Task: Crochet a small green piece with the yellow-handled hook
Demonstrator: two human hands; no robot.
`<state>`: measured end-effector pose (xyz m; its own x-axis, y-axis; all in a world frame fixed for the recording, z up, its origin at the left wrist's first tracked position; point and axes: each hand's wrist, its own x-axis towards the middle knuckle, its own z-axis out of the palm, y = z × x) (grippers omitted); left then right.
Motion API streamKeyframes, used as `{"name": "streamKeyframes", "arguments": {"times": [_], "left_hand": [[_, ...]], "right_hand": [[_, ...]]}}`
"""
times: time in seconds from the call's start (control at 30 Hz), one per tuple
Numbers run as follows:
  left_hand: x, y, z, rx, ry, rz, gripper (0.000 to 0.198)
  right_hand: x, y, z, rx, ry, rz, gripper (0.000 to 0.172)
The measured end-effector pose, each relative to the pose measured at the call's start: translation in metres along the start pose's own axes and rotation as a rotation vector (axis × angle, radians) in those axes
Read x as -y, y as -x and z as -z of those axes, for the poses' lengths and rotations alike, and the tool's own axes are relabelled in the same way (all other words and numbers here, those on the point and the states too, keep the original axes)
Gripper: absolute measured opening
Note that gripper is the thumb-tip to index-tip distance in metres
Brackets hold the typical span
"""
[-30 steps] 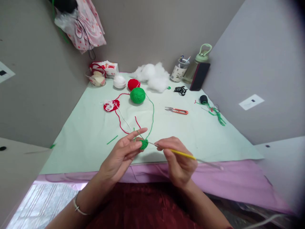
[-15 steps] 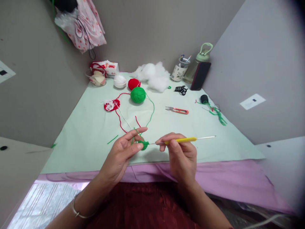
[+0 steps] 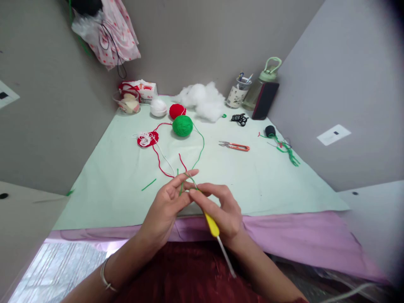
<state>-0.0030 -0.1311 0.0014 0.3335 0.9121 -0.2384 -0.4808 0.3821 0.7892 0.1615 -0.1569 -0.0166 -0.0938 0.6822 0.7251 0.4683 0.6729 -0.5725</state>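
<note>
My left hand (image 3: 166,204) has green yarn strung over its raised index finger, and its thumb and fingers pinch the green crocheted piece, which the fingers now mostly hide. Closed round a crochet hook with a yellow handle (image 3: 212,224) is my right hand (image 3: 221,206). The hook's tip lies near the yarn at my left fingers, and its metal rear end points down toward my lap. Both hands meet at the fingertips. Beyond them, a strand runs from the green yarn ball (image 3: 182,126) down to my left hand.
Behind are a red ball (image 3: 177,111), a white ball (image 3: 158,107) and white stuffing (image 3: 205,101). A red and white piece (image 3: 147,139) lies left. Orange snips (image 3: 235,146), a black clip (image 3: 240,119), a bottle (image 3: 254,94) and a phone (image 3: 265,101) are right.
My right hand has moved left against my left fingers. The hook has swung from nearly level to steeply slanted, its rear end now low. The green piece has become hidden.
</note>
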Motion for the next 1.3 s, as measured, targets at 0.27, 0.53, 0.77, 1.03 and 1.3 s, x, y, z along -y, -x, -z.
{"name": "streamKeyframes", "arguments": {"times": [0.27, 0.53, 0.77, 1.03, 1.3], "left_hand": [[-0.008, -0.002, 0.003, -0.006, 0.051, 0.042, 0.038], [0.000, 0.002, 0.008, 0.028, -0.247, -0.120, 0.038], [-0.001, 0.003, 0.009, 0.018, -0.300, -0.121, 0.047], [-0.003, 0.004, 0.007, -0.030, -0.363, -0.150, 0.048], [-0.005, 0.005, -0.004, -0.157, -0.436, -0.241, 0.046]], "right_hand": [[-0.003, -0.010, 0.000, -0.203, -0.489, -0.379, 0.018], [-0.011, -0.011, -0.001, -0.109, -0.632, -0.529, 0.016], [-0.010, -0.017, 0.003, -0.108, -0.668, -0.567, 0.026], [-0.002, -0.013, 0.012, -0.044, -0.456, -0.403, 0.021], [-0.003, -0.002, 0.010, 0.017, -0.098, 0.085, 0.023]]}}
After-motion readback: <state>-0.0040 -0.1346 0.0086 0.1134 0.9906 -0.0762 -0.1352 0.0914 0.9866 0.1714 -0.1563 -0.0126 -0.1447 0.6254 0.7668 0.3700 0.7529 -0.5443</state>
